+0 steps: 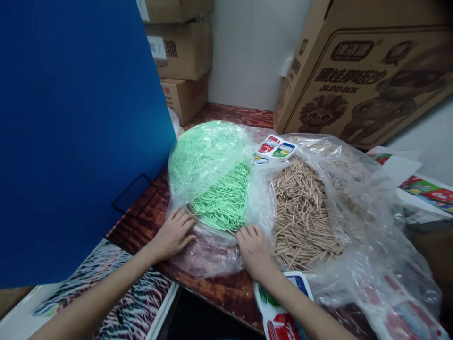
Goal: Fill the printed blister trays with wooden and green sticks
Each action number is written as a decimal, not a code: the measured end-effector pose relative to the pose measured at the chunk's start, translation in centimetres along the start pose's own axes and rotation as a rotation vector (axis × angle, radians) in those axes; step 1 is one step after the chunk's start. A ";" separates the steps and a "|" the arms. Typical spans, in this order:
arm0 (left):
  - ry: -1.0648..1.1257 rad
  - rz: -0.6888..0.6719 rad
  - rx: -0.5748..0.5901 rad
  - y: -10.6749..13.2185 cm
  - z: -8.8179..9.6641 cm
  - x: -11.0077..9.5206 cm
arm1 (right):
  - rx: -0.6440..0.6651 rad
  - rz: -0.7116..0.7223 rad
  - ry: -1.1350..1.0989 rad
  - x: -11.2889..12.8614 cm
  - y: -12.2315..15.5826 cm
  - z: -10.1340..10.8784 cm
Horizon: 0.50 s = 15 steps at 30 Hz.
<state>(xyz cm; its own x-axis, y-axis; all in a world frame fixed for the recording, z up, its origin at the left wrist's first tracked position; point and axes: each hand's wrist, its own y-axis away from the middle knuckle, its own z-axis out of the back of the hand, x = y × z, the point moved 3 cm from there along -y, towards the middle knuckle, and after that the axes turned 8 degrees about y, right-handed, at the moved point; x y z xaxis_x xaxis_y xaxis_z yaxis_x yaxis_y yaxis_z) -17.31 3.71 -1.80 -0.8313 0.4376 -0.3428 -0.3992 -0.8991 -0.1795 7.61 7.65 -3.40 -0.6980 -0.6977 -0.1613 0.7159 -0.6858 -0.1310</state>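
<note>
Bright green thin sticks (226, 198) fill a clear plastic bag (208, 262) lying open on the table. My left hand (174, 236) rests at the bag's near left edge, thumb apart from the fingers, its fingertips touching the film beside the sticks. At the near right corner of the green pile, my right hand (255, 248) has its fingers curled over the bag's edge; the fingertips are partly hidden. Just right of that hand, brown thin sticks (304, 212) lie in a second clear plastic bag (357, 226).
Printed cards (276, 147) lie between the bags, and a printed pouch (283, 326) sits beneath my right forearm. A blue panel (78, 132) blocks the left. Stacked cartons (180, 52) and a large box (361, 75) stand behind. More printed sheets (428, 193) are at right.
</note>
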 end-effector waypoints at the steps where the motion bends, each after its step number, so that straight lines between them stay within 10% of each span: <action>1: 0.023 0.002 -0.010 -0.1 0.6 0.2 | 0.020 -0.045 -0.017 -0.1 -0.1 0.1; 8: -0.057 0.274 -0.527 -4.1 3.1 3.0 | -0.175 -0.403 -0.298 1.1 -0.3 -1.1; 15: 0.556 0.876 -0.828 -8.2 2.2 15.1 | -0.143 -0.476 -0.332 2.3 0.7 -4.6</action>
<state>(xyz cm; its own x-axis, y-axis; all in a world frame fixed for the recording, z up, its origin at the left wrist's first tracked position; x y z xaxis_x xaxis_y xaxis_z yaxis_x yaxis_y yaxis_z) -27.48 17.68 -3.51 -0.3443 -0.1543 -0.9261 0.7012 -0.6982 -0.1444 6.62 6.54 -8.37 -0.8948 -0.3640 0.2586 0.3026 -0.9202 -0.2483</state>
